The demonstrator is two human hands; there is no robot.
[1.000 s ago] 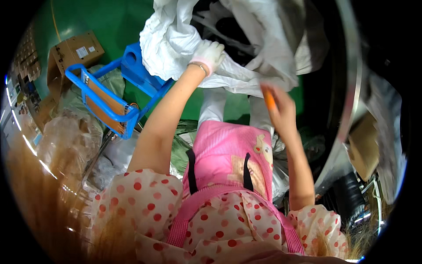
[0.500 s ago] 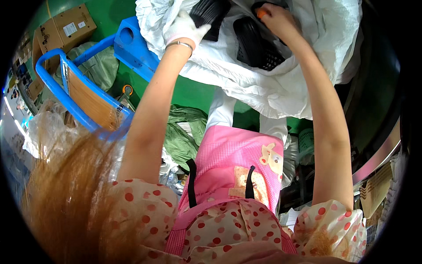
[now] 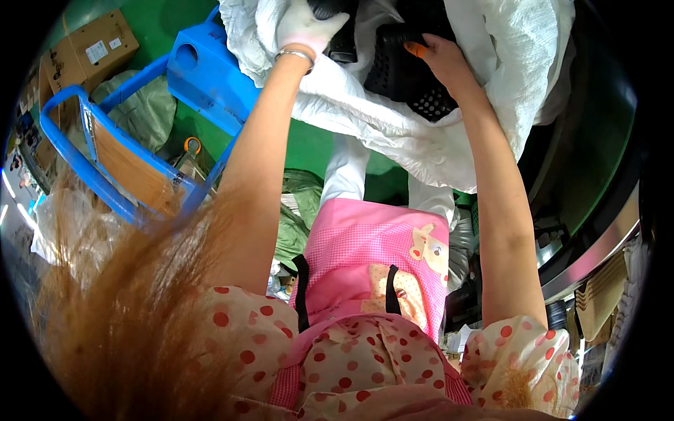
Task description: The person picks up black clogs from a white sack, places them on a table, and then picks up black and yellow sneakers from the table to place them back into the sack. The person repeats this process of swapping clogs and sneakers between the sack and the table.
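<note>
Left grip (image 3: 307, 27): one, mine, in a white glove, at the upper edge of view; a ribbed black item (image 3: 328, 8), partly cut off, lies between its thumb and fingers; whether the fingers are closed on it I cannot tell; silver bracelet (image 3: 295, 53) at the wrist.

Right grip (image 3: 446, 63): one, mine, bare, with an orange cover (image 3: 415, 49) on one digit; narrow, holding the near upper part of a black perforated shoe (image 3: 397, 70); forearm reaching over the rim of the sack.

White sack (image 3: 379, 130): one, woven, mouth gaping toward me; the perforated shoe sits inside it, its holed part toward my forearm; other dark contents lie beyond, too shadowed to tell.

At my left: blue stand (image 3: 210, 81) with a round hole; blue tubular frame (image 3: 135, 84) around a brown panel (image 3: 133, 161); orange ring-shaped item (image 3: 192, 145) just beside the frame; cardboard box (image 3: 88, 50), labelled, farther off; dull green bag (image 3: 144, 109) between box and stand; clear plastic (image 3: 70, 224), crumpled, near the frame.

Below: green floor (image 3: 302, 144); crumpled green bag (image 3: 295, 228) beside my leg; pink apron (image 3: 358, 217), checked, bear motif, over my lap.
</note>
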